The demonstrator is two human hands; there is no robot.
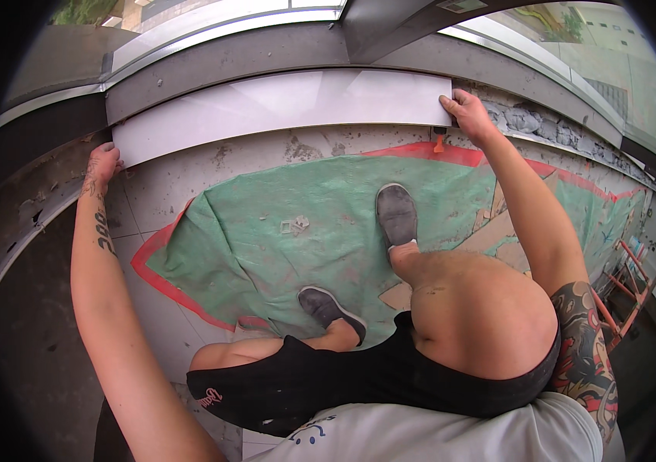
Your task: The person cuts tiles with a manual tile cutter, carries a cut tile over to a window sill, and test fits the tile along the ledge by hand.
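A long, glossy white tile strip [282, 106] lies along the foot of the grey window frame [220, 81], its far edge close against it. At the strip's left end, my left hand [103, 165] is closed on the corner, fingers curled under and partly hidden. My right hand [468, 115] pinches the right end, with the thumb on top and the other fingers behind the edge. Just below that end, a small orange piece [439, 144] with a dark top shows; its kind is unclear. Rough grey mortar [532, 122] runs along the ledge right of my right hand.
A green sheet with a red border [266, 200] covers much of the floor under my feet. Small white bits [295, 225] and torn cardboard [490, 235] lie on it. A red metal frame [634, 285] stands at the right. Dark window posts rise beyond the tile strip.
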